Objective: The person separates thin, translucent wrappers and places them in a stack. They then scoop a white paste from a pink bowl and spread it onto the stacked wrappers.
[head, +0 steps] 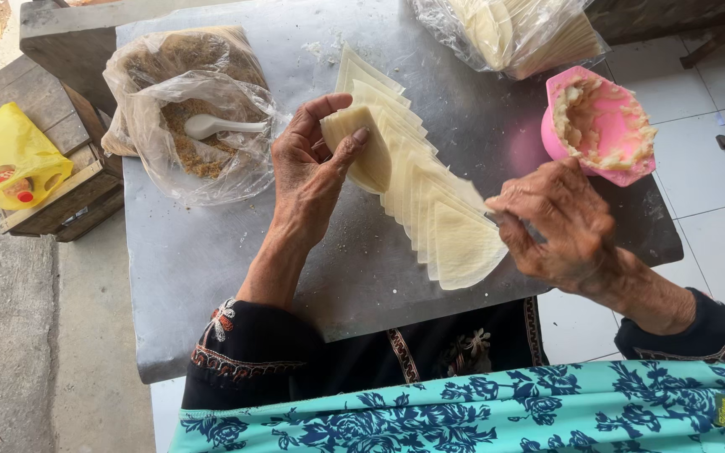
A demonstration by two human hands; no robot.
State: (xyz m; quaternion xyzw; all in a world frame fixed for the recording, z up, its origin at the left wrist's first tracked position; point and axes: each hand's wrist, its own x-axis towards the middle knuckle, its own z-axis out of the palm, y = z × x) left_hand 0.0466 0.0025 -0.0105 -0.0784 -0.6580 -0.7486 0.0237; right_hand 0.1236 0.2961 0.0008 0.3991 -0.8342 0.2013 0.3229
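My left hand [310, 164] pinches 1 pale wrapper [361, 144] between thumb and fingers, lifted at the far end of the fanned row of wrappers [446, 226] on the grey table [211, 252]. My right hand [560, 222] is closed on a thin utensil [497, 220], its tip at the row's near end. A pink bowl [602, 88] of paste sits beyond that hand. Left of my left hand, a white spoon [211, 126] lies in a clear bag [186, 117] of crumbly brown filling.

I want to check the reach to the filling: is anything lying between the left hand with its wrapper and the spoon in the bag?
Nothing visible does. The left hand holds a wrapper; bare table lies between it and the spoon.
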